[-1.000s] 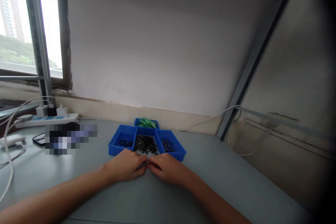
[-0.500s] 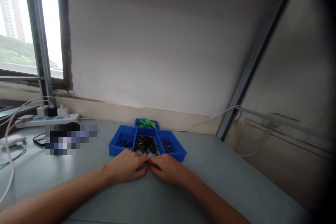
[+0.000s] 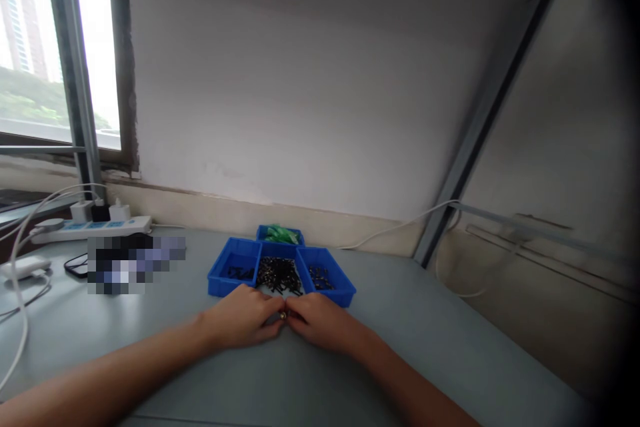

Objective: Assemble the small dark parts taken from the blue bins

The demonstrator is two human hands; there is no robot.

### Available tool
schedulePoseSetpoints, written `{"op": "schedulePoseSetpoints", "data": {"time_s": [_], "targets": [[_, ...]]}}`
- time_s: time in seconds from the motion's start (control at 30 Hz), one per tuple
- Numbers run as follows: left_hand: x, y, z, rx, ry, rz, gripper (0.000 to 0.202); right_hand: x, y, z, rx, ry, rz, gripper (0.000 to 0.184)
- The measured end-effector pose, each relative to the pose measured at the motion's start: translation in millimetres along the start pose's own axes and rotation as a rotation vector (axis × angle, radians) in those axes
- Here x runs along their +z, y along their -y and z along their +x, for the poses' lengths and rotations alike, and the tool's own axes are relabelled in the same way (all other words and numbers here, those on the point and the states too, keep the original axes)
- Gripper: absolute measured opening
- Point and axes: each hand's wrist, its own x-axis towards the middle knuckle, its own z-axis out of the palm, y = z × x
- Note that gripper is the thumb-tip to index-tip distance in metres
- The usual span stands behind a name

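Note:
My left hand (image 3: 249, 315) and my right hand (image 3: 317, 321) meet fingertip to fingertip just in front of the blue bins. Between their pinched fingers is a small shiny metal piece (image 3: 283, 315), too small to name. Just beyond my hands, the middle blue bin (image 3: 277, 250) holds many small black and metallic parts (image 3: 280, 273). A left blue bin (image 3: 220, 273) has black pieces (image 3: 241, 273) in it. In the right blue bin (image 3: 343, 283) lie small metal parts (image 3: 320, 276).
A smaller blue bin (image 3: 300, 238) with green plastic packets (image 3: 281, 234) stands behind the others. At the left are a white power strip (image 3: 90, 229) with plugs, white cables (image 3: 20, 293) and a blurred-out patch (image 3: 130, 263). A metal post (image 3: 470, 127) rises at the right.
My hands stay nearly in place, fingertips together. The small metal piece between them now shows more clearly, slightly lower and to the right.

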Motion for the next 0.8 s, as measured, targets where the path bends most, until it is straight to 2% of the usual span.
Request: {"op": "schedulePoseSetpoints", "data": {"time_s": [0.2, 0.4, 0.8], "targets": [[0.5, -0.2, -0.1, -0.026, -0.004, 0.02, 0.009, -1.6, 0.1, 0.3, 0.005, 0.002, 0.016, 0.015], [4.7, -0.3, 0.8, -0.058, 0.05, 0.076, 0.007, -3.2, -0.4, -1.1, -0.003, -0.019, 0.007, 0.018], [3.1, -0.1, 0.5, -0.072, 0.023, 0.037, 0.01, -3.8, 2.8, -0.4, -0.007, -0.03, 0.012, 0.018]]}}
